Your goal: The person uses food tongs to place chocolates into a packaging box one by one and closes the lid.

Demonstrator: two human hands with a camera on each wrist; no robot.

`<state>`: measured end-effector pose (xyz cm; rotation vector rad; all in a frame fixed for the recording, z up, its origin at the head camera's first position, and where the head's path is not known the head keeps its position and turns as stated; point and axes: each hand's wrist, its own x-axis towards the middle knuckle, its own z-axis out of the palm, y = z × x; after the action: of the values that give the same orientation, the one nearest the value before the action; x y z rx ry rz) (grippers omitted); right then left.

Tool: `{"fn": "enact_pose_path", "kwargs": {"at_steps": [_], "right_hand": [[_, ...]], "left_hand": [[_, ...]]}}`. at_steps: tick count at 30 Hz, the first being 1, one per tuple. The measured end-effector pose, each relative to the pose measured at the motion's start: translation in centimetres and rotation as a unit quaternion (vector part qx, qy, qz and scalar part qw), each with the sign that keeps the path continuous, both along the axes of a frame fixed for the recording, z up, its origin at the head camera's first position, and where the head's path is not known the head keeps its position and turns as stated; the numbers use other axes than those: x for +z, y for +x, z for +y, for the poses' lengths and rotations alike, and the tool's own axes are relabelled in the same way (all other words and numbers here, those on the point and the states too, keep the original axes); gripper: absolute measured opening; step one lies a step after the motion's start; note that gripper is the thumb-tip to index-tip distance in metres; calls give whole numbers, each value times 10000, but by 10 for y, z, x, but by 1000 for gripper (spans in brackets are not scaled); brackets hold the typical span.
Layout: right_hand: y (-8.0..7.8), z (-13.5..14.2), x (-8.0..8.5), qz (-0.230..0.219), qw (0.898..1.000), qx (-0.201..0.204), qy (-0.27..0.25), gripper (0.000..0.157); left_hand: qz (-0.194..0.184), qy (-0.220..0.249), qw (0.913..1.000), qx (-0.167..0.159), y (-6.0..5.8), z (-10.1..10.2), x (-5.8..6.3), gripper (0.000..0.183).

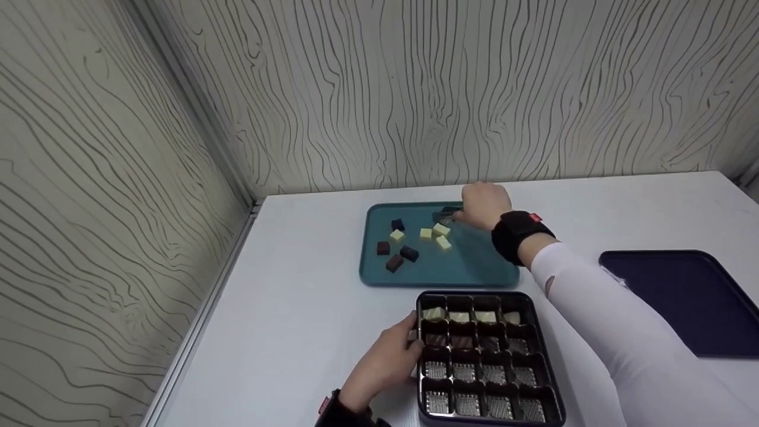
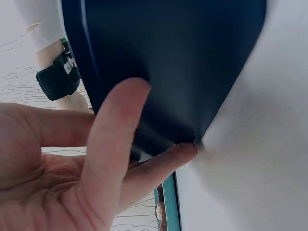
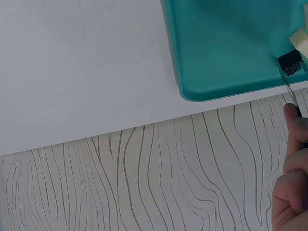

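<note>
My right hand [image 1: 483, 204] is over the back of a teal tray [image 1: 477, 267], holding slim tongs [image 3: 288, 89]. Between the tongs' tips sits a dark chocolate [image 3: 289, 62]; the hand's far side is hidden. Close to it on the tray lie several cream chocolates [image 1: 443, 242] and dark or brown ones [image 1: 394, 263]. My left hand [image 1: 388, 356] grips the left side of a dark chocolate box [image 1: 551, 379], thumb against its outer wall. Inside the divided insert, cream chocolates [image 1: 459, 316] fill the back row and brown or dark ones [image 1: 462, 342] the second.
A dark navy tray or lid [image 1: 682, 296] lies at the right, partly behind my right sleeve [image 1: 622, 332]. Everything stands on a white table [image 1: 284, 308]. Wood-patterned panels [image 1: 415, 89] rise behind the table and on its left.
</note>
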<state>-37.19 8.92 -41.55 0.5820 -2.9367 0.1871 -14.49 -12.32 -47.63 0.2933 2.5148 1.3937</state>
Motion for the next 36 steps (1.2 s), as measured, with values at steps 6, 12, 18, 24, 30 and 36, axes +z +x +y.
{"fn": "enact_pose_path", "kwargs": {"at_steps": [6,12,18,24,30,36], "right_hand": [[0,1,-1,130,9999,89,-30,50],[3,10,5,19,9998,110,-190,50],[24,28,25,-169,9979,425,-457,59],[68,62,45,-36,9964,765,-361,49],[119,96,55,-103,9950,973,-207,26],[166,125,57,130,9897,1424,78,32]], "left_hand": [[4,-82,10000,36,0,0,0,60],[15,-95,9999,41,1,0,0,60],[32,-105,9999,15,1,-1,-1,60],[44,-123,9999,-45,1,-2,0,60],[-4,-56,9999,-131,2,-5,1,60],[-140,95,9997,-153,2,-5,-1,61]]}}
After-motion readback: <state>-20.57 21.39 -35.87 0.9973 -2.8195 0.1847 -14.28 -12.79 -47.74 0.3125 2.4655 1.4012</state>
